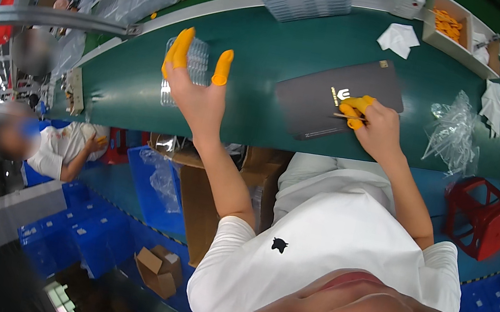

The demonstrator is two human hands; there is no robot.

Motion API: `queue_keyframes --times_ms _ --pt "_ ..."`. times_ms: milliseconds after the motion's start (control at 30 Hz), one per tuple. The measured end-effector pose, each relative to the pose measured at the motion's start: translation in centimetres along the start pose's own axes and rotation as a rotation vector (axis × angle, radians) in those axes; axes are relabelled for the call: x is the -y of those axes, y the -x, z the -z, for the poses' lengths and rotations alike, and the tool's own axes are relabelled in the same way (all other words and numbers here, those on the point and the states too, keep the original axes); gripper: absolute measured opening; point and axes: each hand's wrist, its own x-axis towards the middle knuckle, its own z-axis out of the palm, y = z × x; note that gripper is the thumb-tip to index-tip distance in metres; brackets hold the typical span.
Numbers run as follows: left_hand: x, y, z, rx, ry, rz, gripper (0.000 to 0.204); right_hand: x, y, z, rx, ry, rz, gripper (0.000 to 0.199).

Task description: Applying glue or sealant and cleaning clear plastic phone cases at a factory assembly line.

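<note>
On the green belt [267, 59], the dark flat card [333, 100] looks stiff, light & slippery, best taken at an edge; right hand [372, 124] pinches a thin stick [345, 116] on it, left hand [193, 82] is open w/ fingers spread over a clear tray [189, 62] left of the card.

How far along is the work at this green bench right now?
Looks early. Done: a dark flat folder lies laid out on the bench. In hand: the right hand pinches a thin stick over it; the left hand, spread open, hovers above a clear plastic tray. Left: a heap of clear bags beside it.
</note>
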Motion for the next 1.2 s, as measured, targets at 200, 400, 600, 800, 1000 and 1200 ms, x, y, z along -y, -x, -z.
queue_keyframes --times_ms 200,400,600,800,1000,1200 --pt "-4.3 -8.8 -6.0 0.073 0.078 -0.439 0.050 0.2 0.3 0.7 -0.013 0.044 0.059 0.020" --pt "-4.0 -13.2 -8.0 0.457 -0.068 -0.410 0.069 -0.1 1.4 0.4 -0.031 -0.016 0.104 0.013" --pt "-5.8 -13.8 -7.9 0.500 -0.050 -0.329 0.083 -0.9 1.3 0.4 -0.138 -0.095 0.130 0.012" --pt "-7.5 -9.9 -6.2 -0.011 -0.141 -0.385 0.091 -0.7 1.0 1.2 -0.177 -0.225 0.105 0.014" --pt "-11.7 4.0 -5.0 0.269 0.400 -0.170 0.094 1.5 -0.4 5.7 -0.258 -0.960 -0.180 0.033" --pt "-12.9 9.7 -5.9 0.413 0.361 -0.003 0.083 2.2 -1.5 8.1 -0.195 -0.737 -0.267 0.034"
